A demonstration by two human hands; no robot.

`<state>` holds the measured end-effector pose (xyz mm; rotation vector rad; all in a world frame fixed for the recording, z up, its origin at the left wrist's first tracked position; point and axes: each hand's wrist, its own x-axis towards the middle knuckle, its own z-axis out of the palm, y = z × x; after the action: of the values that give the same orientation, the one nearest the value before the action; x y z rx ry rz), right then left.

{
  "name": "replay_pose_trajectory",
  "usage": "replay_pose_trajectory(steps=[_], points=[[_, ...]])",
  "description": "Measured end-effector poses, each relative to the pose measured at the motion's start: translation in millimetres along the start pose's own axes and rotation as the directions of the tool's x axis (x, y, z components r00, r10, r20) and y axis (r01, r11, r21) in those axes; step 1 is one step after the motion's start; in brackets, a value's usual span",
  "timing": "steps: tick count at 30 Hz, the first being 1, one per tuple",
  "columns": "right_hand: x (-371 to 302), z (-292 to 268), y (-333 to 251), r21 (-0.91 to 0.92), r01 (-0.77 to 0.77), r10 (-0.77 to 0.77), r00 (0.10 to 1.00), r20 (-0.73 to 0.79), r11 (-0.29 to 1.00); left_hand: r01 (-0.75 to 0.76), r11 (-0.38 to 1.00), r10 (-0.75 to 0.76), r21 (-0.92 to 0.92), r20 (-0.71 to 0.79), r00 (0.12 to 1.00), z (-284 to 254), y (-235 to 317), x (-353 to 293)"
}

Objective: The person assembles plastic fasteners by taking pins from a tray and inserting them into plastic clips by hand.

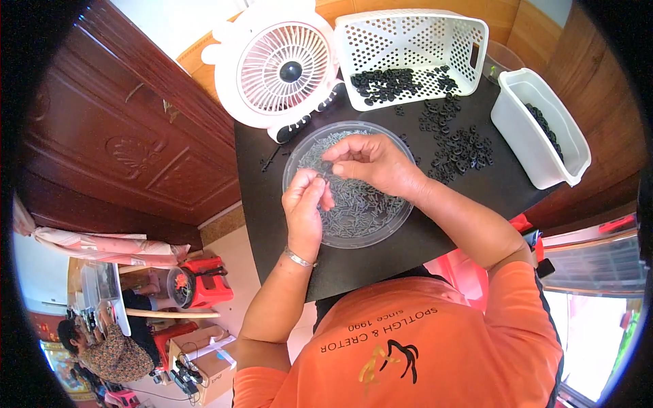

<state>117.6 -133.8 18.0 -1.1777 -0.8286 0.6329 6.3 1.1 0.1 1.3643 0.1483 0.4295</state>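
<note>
Both hands meet over a round clear plastic tub that holds a heap of small grey screws. My right hand pinches a small dark plastic part between thumb and fingertips. Just beside it, my left hand is closed, thumb against forefinger, its fingertips close to that part; whatever lies in its pinch is too small to make out. To the right of the tub, small black plastic parts lie loose in a pile on the black table.
A white fan stands behind the tub. Next to it, a white perforated basket lies tipped toward me with black parts inside. A white bin at the right holds more. At far left, another person sits at a separate table.
</note>
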Motion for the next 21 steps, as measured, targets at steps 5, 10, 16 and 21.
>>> replay_pose_trajectory(steps=[5, 10, 16, 21], points=[[-1.7, 0.4, 2.6, -0.022, 0.039, -0.039, 0.999, 0.014, 0.999, 0.020, 0.997, -0.019, 0.076, -0.014, 1.000, 3.1, 1.3, -1.3], [-3.2, 3.9, 3.4, -0.045, 0.023, -0.022, 1.000, 0.016, 0.999, 0.002, 0.996, -0.001, 0.089, -0.012, 1.000, 2.7, -0.7, -1.8], [-5.6, 8.3, 3.8, -0.099, 0.018, -0.018, 1.000, 0.003, 0.995, 0.014, 0.998, -0.011, 0.053, -0.055, 0.998, 5.0, -2.3, -5.0], [-8.6, 15.3, 6.6, -0.151, 0.071, -0.079, 0.996, -0.046, 0.986, 0.056, 0.998, -0.054, 0.023, -0.104, 0.993, 6.5, -6.6, -4.1]])
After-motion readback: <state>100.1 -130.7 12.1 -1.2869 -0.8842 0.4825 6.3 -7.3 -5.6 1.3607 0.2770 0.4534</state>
